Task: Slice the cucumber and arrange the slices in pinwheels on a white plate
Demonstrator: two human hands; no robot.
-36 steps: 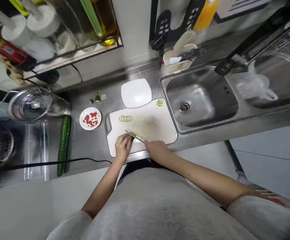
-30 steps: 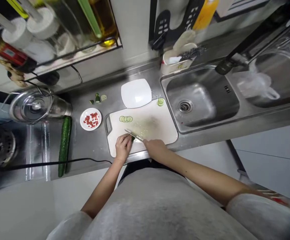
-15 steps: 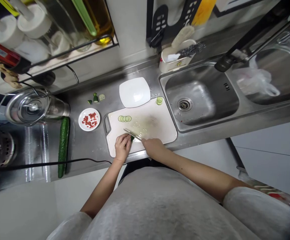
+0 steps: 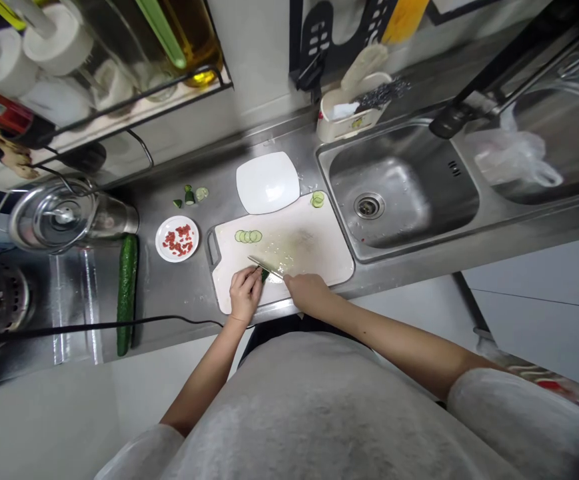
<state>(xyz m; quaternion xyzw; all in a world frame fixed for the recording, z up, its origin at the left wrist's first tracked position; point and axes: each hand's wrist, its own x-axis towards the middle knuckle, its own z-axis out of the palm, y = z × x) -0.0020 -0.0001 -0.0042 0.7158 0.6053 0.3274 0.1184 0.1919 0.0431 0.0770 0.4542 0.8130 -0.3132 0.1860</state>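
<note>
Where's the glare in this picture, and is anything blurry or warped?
In the head view, bright glare on the white plate and sink basin; in the head view, left hand, right hand and knife fairly sharp; in the head view, wide-angle stretching, amber bottle leaning outward.

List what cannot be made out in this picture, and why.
All in the head view:
Handle of the knife: hidden inside the right grip.
Dark green piece: length hidden by the left grip.
Red bits: too small to identify.
Amber bottle: top cut off by the upper edge.
</note>
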